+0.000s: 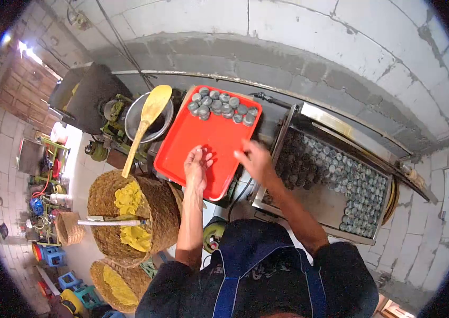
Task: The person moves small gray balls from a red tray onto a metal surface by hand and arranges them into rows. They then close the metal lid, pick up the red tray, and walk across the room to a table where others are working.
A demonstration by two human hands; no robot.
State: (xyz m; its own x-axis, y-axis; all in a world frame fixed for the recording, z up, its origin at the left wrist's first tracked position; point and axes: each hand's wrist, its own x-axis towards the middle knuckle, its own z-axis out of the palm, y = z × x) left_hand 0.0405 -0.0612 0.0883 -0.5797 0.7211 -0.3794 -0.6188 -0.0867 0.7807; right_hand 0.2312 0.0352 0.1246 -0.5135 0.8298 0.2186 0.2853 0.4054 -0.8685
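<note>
A red tray (182,140) lies in front of me, with several grey round, flat pieces (216,106) heaped along its far side. Over the tray's near left part is my left hand (198,167), palm turned up, fingers loosely bent and apart; I see nothing held in it. My right hand (258,161) is over the tray's right edge, a little blurred, thumb and fingers spread with nothing visible between them. To the right stands a metal pan (309,204) holding many similar round pieces (365,196), paler at the right and darker at the far left corner.
A wooden spoon (150,114) rests across a metal bowl (134,119) left of the tray. Woven baskets (163,212) with yellow contents stand at the lower left, a white-handled tool (108,222) across one. A block wall (298,63) runs behind; stools (68,281) are farther left.
</note>
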